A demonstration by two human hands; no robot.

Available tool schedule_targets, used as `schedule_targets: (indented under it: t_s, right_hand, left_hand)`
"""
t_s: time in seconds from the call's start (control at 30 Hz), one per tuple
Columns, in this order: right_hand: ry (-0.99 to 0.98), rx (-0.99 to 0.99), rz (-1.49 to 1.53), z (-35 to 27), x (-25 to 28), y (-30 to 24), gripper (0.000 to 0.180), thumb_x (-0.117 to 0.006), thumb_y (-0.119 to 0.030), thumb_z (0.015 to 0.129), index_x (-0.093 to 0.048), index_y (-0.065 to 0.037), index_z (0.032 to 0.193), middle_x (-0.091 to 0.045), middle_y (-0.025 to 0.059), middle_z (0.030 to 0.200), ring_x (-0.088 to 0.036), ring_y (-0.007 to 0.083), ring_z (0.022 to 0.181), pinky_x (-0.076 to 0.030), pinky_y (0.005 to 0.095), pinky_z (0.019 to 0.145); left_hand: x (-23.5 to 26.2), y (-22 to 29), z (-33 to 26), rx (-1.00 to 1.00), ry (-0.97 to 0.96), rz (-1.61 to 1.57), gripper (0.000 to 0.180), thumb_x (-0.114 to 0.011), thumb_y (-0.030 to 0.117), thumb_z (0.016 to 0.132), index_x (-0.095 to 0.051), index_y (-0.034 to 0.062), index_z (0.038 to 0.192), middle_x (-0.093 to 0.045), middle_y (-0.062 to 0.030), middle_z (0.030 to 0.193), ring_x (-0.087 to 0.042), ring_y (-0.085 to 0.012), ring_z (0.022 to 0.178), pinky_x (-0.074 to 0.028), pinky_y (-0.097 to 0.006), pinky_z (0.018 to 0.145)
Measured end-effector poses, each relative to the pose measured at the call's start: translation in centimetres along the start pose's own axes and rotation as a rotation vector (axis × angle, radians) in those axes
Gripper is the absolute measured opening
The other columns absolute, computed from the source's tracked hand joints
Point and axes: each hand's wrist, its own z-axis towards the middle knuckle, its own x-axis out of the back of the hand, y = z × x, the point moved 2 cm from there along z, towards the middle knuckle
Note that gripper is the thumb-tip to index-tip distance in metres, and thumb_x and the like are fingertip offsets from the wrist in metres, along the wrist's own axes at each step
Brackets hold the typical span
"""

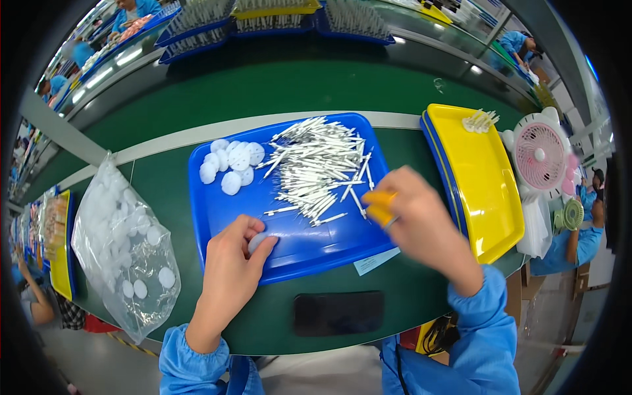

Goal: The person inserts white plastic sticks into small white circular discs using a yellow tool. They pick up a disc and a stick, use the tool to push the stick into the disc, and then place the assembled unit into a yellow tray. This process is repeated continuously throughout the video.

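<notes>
My left hand (pixel 230 260) pinches a small white disc (pixel 257 242) between thumb and fingers, at the near left rim of a blue tray (pixel 224 207). Just past the tray's right side, my right hand (pixel 421 220), blurred by motion, is closed on a tool with yellow-orange handles (pixel 380 205); its exact kind is unclear. Inside the tray lies a large heap of thin white sticks with dark, fine ends (pixel 319 168). Several loose white discs (pixel 238 158) with tiny holes sit in its far left corner.
A clear bag of white discs (pixel 125 230) lies to the left. At the right, stacked trays with a yellow one on top (pixel 484 197) hold a disc set with sticks (pixel 480 121), beside a pink fan (pixel 541 153). A dark phone (pixel 338 313) lies in front. Co-workers sit farther off.
</notes>
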Motion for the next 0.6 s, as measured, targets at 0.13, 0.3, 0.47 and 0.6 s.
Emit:
schedule_targets:
  t_s: [0.13,0.3,0.47,0.6]
  right_hand:
    - [-0.065,-0.01,0.026,0.5,-4.7,-2.4,0.021,-0.076,0.006,0.074,-0.076,0.004,0.095,-0.064,0.0128,0.103,-0.06,0.032,0.103,-0.048,0.0409,0.087]
    - [-0.11,-0.067,0.149,0.5,-4.3,-4.1,0.021,-0.075,0.006,0.078,-0.071,0.004,0.099,-0.066,0.0143,0.103,-0.061,0.0332,0.1,-0.049,0.0413,0.084]
    - [-0.016,-0.262,0.545,-0.2,-3.0,-7.1,0.024,-0.078,0.0,0.09,-0.073,0.003,0.113,-0.069,0.0178,0.099,-0.066,0.0359,0.088,-0.052,0.0446,0.072]
    - [0.007,-0.158,0.54,-0.6,-4.3,-7.4,0.038,-0.075,0.007,0.081,-0.073,0.006,0.119,-0.064,0.0165,0.099,-0.062,0.0355,0.089,-0.051,0.0445,0.075]
  left_hand:
    - [-0.6,-0.9,0.2,0.087,0.004,-0.329,0.017,-0.076,0.002,0.098,-0.07,-0.0058,0.112,-0.066,-0.0038,0.081,-0.061,-0.006,0.064,-0.047,-0.022,0.054]
    - [0.3,0.8,-0.3,0.092,-0.046,-0.322,0.014,-0.074,0.004,0.1,-0.076,-0.0026,0.112,-0.067,-0.0027,0.076,-0.065,-0.008,0.064,-0.051,-0.024,0.057]
    - [-0.5,1.3,-1.0,0.103,-0.096,-0.539,0.018,-0.073,0.008,0.103,-0.075,-0.0019,0.118,-0.072,-0.0038,0.076,-0.075,-0.0111,0.074,-0.056,-0.023,0.064]
    - [-1.4,1.4,-1.1,0.11,-0.096,-0.552,0.019,-0.071,0.003,0.102,-0.072,-0.0039,0.119,-0.077,-0.0097,0.093,-0.078,-0.0155,0.087,-0.061,-0.025,0.073]
